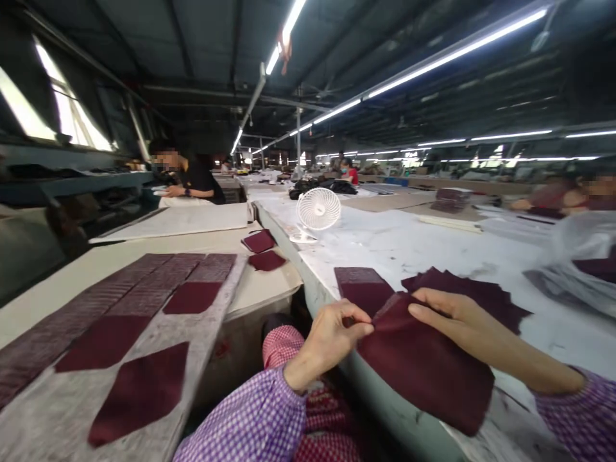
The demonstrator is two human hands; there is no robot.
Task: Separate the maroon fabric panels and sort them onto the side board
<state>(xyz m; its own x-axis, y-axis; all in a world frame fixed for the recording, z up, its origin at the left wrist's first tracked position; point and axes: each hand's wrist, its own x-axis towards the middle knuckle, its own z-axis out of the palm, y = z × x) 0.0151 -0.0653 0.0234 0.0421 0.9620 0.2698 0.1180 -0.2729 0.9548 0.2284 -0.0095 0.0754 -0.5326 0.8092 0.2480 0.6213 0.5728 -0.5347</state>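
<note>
A maroon fabric piece [428,366] hangs from both my hands over the edge of the white table. My left hand [332,337] pinches its left corner between thumb and fingertips. On the upper right edge, my right hand [457,321] grips the same piece with thumb and fingers. Behind it on the table lies a fanned stack of maroon pieces [466,289]. Another maroon piece with a greyish strip [363,285] rests flat just beyond my left hand.
At left, a grey board [149,333] carries overlapping rows of maroon pieces and a single loose piece [144,391]. A small white fan [318,210] stands on the white table. A clear plastic bag [572,256] lies at right. Other people work farther back and at right.
</note>
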